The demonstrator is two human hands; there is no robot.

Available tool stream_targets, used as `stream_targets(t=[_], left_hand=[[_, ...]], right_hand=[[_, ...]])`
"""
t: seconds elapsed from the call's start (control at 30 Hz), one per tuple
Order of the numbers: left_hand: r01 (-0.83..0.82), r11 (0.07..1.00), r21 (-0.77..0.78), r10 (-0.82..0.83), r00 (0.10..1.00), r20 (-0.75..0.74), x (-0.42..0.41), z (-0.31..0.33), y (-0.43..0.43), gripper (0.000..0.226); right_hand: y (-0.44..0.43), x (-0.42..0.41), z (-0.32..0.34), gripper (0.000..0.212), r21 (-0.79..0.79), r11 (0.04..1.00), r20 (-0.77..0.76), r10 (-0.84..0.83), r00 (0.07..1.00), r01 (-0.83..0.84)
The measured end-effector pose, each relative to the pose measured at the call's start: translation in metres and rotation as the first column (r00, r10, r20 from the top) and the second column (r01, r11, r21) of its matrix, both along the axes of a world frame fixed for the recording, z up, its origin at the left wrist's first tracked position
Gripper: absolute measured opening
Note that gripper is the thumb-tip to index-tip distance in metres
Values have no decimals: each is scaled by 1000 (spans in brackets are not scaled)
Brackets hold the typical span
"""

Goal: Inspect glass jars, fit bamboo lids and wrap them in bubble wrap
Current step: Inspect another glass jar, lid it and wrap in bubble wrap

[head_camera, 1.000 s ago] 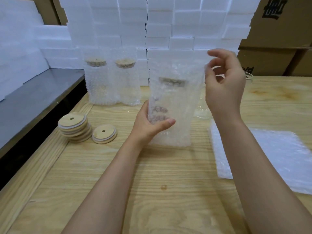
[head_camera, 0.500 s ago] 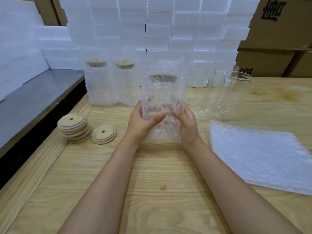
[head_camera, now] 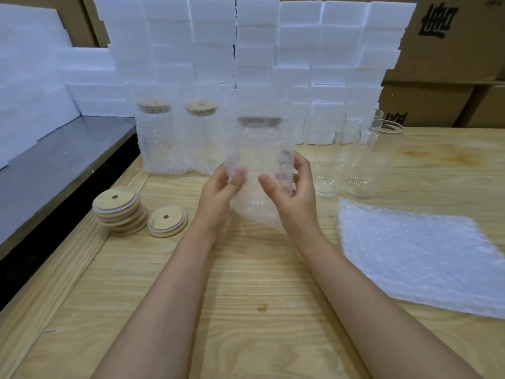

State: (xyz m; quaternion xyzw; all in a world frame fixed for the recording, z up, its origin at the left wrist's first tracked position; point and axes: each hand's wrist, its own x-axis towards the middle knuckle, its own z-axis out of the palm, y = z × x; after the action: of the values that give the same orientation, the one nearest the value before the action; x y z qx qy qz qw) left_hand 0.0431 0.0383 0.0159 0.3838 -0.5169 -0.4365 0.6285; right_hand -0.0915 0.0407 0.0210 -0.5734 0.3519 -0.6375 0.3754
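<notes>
Wooden table [head_camera: 246, 272], left hand [head_camera: 218, 199] and right hand [head_camera: 296, 199] curled around bubble-wrapped lidded jar [head_camera: 259, 149], empty jars [head_camera: 382, 160] beside.

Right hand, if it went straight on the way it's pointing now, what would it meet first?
The bubble-wrapped jar, which the right hand grips low down, opposite the left hand. Past it, that line seems to lead toward the finished jar at the back, though depth is unclear.

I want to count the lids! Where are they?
Head view: the loose lids lie in two piles near the table's left edge, left of the left hand.
</notes>
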Motion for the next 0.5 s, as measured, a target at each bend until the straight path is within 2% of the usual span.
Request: stream_targets(t=[0.03,0.1,0.17,0.23,0.3,0.37,0.43,0.5], left_hand=[[33,999,14,-31,992,-122,0,0,-1,35],[87,994,62,-61,937,-343,1,2,-1,56],[150,974,170,-54,880,-471,4,3,0,76],[196,948,252,-26,834,-551,6,1,-2,71],[220,949,227,-54,820,-570,10,-1,-2,51],[224,960,168,-87,811,-579,11,-2,-1,38],[255,962,101,-143,781,-608,12,-2,-1,38],[351,932,86,-218,737,-640,16,4,-1,45]], right_hand=[[2,2,1,47,-23,1000,-26,-14,1000,13],[4,6,2,31,-113,994,-58,-21,998,14],[6,9,1,29,-186,982,-89,-36,995,19],[9,12,-1,34,-235,972,-133,-61,989,28],[11,15,-4,46,-242,970,-161,-71,984,31],[11,15,-5,60,-159,986,-160,-79,984,54],[9,12,-5,85,19,998,-181,-48,982,52],[7,9,-6,105,171,982,-184,114,976,-83]])
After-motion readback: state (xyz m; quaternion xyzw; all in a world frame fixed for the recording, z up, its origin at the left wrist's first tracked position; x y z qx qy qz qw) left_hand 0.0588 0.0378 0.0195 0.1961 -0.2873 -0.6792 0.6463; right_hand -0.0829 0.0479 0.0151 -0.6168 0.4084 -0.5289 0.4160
